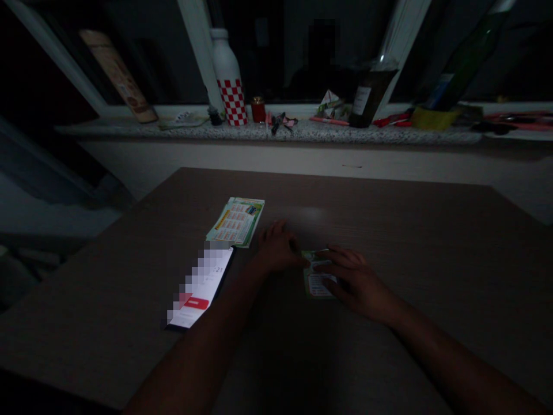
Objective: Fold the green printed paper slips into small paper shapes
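light: very dim, fine detail mostly lost
left hand: palm down on the table, fingers stretched out and loose. Thumb side touches the upper left corner of the card. Not closed round anything.
right hand: palm down, fingers extended leftward across the card and covering its right part. It presses flat on it, no fist and no pinch visible. Too dark to tell whether the thumb is tucked under the edge.
card: small, pale, green border with printed lines. Lies flat on the table between the two hands, near the middle of the near half, both hands touching it.
phone: screen lit, flat on the table left of the left forearm, not touched
leaflet: green and orange print, flat, just beyond the phone's far end, near the left hand but apart from it
windowsill: speckled stone, runs behind the table
on sill, left to right: brown tube leaning on the frame, white bottle with red checks upright, small red jar just beside it, dark bottle, green bottle tilted, red pens lying flat
window: black outside
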`<state>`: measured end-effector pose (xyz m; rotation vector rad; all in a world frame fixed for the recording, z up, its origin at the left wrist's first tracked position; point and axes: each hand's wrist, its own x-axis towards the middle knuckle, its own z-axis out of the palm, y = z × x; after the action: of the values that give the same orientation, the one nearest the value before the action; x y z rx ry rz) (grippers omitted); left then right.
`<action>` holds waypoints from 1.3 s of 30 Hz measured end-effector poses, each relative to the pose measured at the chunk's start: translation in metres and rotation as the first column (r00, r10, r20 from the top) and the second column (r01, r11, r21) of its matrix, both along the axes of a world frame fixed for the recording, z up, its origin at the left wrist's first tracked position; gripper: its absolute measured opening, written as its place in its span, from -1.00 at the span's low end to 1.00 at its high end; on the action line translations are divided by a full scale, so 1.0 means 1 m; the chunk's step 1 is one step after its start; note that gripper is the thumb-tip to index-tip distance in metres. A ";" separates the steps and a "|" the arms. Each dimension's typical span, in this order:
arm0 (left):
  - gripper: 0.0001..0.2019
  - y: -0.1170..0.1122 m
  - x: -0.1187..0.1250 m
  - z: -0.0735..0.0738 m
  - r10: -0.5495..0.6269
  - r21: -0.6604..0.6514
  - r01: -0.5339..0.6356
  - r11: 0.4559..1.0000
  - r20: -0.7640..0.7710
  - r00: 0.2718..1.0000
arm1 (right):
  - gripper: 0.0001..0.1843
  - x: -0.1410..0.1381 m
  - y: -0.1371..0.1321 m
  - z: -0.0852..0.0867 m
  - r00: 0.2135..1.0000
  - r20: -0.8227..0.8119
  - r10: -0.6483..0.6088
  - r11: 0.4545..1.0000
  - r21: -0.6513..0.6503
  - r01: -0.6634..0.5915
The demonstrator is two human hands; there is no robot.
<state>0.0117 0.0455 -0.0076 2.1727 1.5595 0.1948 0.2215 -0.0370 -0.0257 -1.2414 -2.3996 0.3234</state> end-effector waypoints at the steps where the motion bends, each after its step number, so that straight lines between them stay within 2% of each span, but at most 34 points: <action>1: -0.54 0.000 0.000 0.000 0.002 -0.002 -0.002 1.000 0.001 1.000 | -0.66 0.000 0.000 0.000 1.000 -0.006 0.001 1.000 0.001 -0.001; 7: -0.53 0.000 -0.001 -0.003 0.001 0.014 -0.001 1.000 0.010 1.000 | -0.64 0.000 0.000 -0.002 0.999 -0.049 0.002 1.000 0.014 -0.001; 12: -0.57 -0.003 -0.002 -0.004 -0.005 0.038 0.004 0.999 0.030 1.000 | -0.54 -0.006 -0.003 0.001 0.955 -0.262 -0.141 0.989 -0.073 0.127; 17: -0.59 -0.006 -0.002 -0.003 0.000 0.050 -0.002 0.999 0.034 0.999 | -0.40 -0.018 0.000 0.002 0.843 -0.436 -0.314 0.946 -0.216 0.240; 20: -0.58 -0.010 -0.001 -0.004 -0.012 0.087 0.006 0.996 0.064 0.998 | -0.36 -0.021 0.004 -0.003 0.754 -0.537 -0.379 0.918 -0.323 0.231; 23: -0.47 -0.018 0.000 -0.003 0.010 0.119 -0.035 0.992 0.203 0.979 | -0.32 -0.020 0.004 -0.001 0.624 -0.635 -0.455 0.873 -0.457 0.171; 25: -0.40 -0.025 0.002 -0.001 0.062 0.047 -0.086 0.995 0.370 0.927 | -0.25 -0.018 0.001 0.006 0.508 -0.672 -0.540 0.816 -0.566 0.119; 27: -0.45 -0.031 0.005 0.003 0.126 -0.080 -0.098 0.992 0.530 0.839 | -0.23 -0.015 -0.003 0.015 0.392 -0.707 -0.588 0.789 -0.607 0.088; 29: -0.61 -0.037 0.010 0.006 0.151 -0.188 -0.031 0.982 0.666 0.731 | -0.22 -0.013 -0.007 0.021 0.300 -0.744 -0.597 0.788 -0.614 0.048; 31: -0.72 -0.043 0.015 0.008 0.198 -0.306 0.068 0.949 0.752 0.629 | -0.21 -0.012 -0.009 0.023 0.259 -0.760 -0.596 0.784 -0.620 -0.014; 33: -0.76 -0.048 0.019 0.010 0.226 -0.335 0.070 0.940 0.761 0.608 | -0.22 -0.011 -0.010 0.021 0.231 -0.773 -0.590 0.784 -0.617 -0.062; 36: -0.80 -0.052 0.021 0.011 0.255 -0.333 0.030 0.942 0.772 0.583 | -0.26 -0.012 -0.009 0.018 0.186 -0.796 -0.576 0.803 -0.594 -0.054; 39: -0.80 -0.053 0.021 0.011 0.259 -0.330 0.021 0.944 0.777 0.574 | -0.32 -0.010 -0.006 0.017 0.181 -0.785 -0.593 0.789 -0.611 -0.065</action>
<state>0.0330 -0.0077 0.0034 1.3672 1.0665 0.8217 0.2110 -0.0434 -0.0092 -1.0845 -0.8883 1.2866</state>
